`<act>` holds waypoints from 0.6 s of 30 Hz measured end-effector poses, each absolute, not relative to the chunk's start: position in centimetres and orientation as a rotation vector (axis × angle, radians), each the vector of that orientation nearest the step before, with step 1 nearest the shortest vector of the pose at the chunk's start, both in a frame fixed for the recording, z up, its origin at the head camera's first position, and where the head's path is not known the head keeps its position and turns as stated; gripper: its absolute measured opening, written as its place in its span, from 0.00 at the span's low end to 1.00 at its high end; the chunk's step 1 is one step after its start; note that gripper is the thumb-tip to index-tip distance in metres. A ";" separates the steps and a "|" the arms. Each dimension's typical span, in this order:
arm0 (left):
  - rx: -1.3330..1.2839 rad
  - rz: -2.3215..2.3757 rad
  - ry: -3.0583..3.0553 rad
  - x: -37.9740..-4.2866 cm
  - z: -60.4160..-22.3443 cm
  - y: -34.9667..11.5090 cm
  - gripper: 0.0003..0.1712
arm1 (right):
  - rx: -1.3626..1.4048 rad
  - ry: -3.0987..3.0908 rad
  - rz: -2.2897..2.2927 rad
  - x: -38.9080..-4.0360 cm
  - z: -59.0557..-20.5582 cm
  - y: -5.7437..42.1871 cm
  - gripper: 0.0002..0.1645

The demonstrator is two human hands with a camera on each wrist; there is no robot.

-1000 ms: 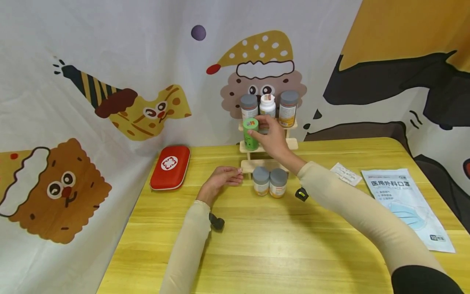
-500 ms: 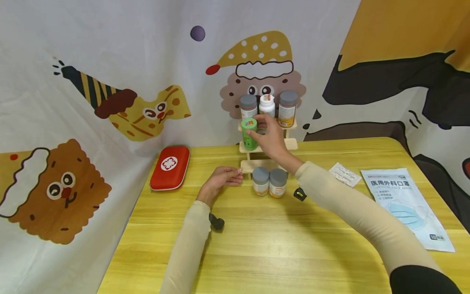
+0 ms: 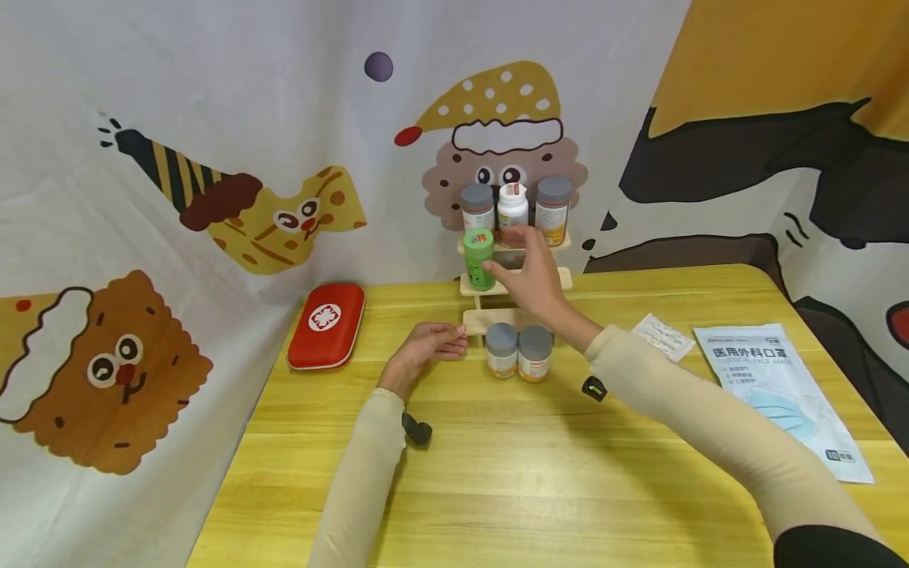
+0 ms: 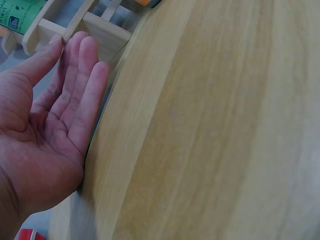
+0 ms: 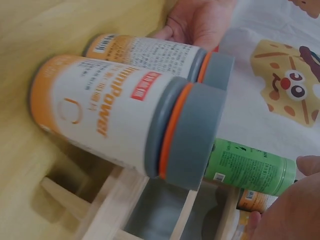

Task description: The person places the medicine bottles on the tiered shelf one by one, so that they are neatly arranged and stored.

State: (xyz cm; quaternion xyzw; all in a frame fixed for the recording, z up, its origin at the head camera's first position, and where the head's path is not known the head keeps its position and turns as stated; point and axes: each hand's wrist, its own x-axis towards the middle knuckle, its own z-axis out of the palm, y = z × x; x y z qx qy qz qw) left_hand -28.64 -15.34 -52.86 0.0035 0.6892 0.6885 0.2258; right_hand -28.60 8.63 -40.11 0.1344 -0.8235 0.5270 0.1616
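A green canister point(image 3: 479, 264) with a printed lid stands upright at the left end of the middle tier of a small wooden stepped rack point(image 3: 483, 319). My right hand point(image 3: 534, 276) is just right of it, thumb and fingers parted around empty space. In the right wrist view, that hand's thumb shows near the lid end of the canister point(image 5: 250, 167). My left hand point(image 3: 428, 345) pinches the left end of the rack's lowest board between thumb and fingertips, its palm visible in the left wrist view. Two grey-lidded bottles point(image 3: 503, 351) stand before the rack.
On the top tier stand a white bottle point(image 3: 513, 207) and two grey-lidded bottles point(image 3: 553, 211). A red first-aid case point(image 3: 327, 326) lies at the left. A face-mask packet point(image 3: 784, 402) and a small paper packet point(image 3: 663, 337) lie at the right. A printed cloth hangs behind.
My right hand has let go of the green canister and shifted slightly right, with its fingers spreading. The canister stays on the middle tier. My left hand keeps its place at the rack.
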 end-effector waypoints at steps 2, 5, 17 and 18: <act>0.006 1.901 1.900 -28.6 -52.8 -15.4 0.18 | 0.383 -2.350 1.497 -28.2 -40.3 8.9 0.40; 0.006 1.902 1.900 -28.6 -52.9 -15.4 0.18 | 0.386 -2.348 1.501 -27.6 -40.5 9.4 0.39; 0.018 1.911 1.888 -28.6 -53.0 -15.5 0.11 | 0.428 -2.375 1.595 -25.6 -42.7 12.3 0.36; 0.021 1.911 1.888 -28.6 -53.0 -15.5 0.11 | 0.432 -2.380 1.600 -25.4 -42.9 12.6 0.36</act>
